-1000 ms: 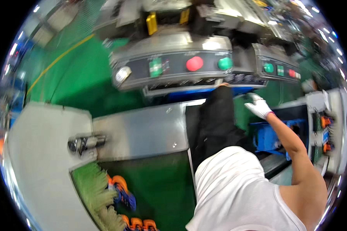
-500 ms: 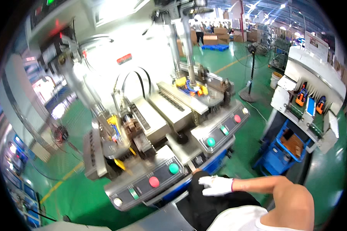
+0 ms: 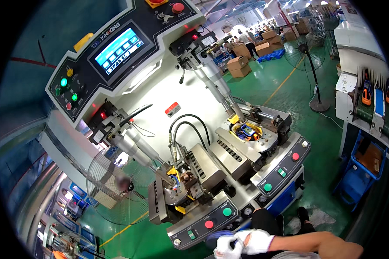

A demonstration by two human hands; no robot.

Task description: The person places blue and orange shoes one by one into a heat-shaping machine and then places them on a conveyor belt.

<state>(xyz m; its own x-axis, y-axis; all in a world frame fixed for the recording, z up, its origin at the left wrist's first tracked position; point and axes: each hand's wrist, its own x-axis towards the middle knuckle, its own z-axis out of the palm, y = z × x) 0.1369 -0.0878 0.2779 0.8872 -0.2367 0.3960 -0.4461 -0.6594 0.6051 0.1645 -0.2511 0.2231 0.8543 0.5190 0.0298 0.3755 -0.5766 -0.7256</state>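
At the lower edge, my left hand (image 3: 227, 248) and my right hand (image 3: 256, 241), both in white gloves, come together in front of the machine. The fingers of both look curled where they meet; anything between them is too small or hidden to name. A bluish, blurred thing (image 3: 219, 235) shows just beyond the left glove. Nearest beyond the hands is the machine's left button panel (image 3: 203, 224), with green and red buttons. Above it, the left fixture (image 3: 177, 196) holds yellow and blue parts. The right fixture (image 3: 266, 144) holds a yellow, blue and orange piece.
A lit touchscreen (image 3: 119, 51) tilts over the machine. The right button panel (image 3: 283, 166) juts towards me. On the right, an orange and black tool (image 3: 366, 93) lies on a conveyor, above a blue bin (image 3: 352, 185). Fans (image 3: 319, 105) stand on either side.
The view has swung, bringing the machine's screen into sight. My right hand has left my thigh and met my left hand, which now shows. The right fixture's piece is now more exposed.
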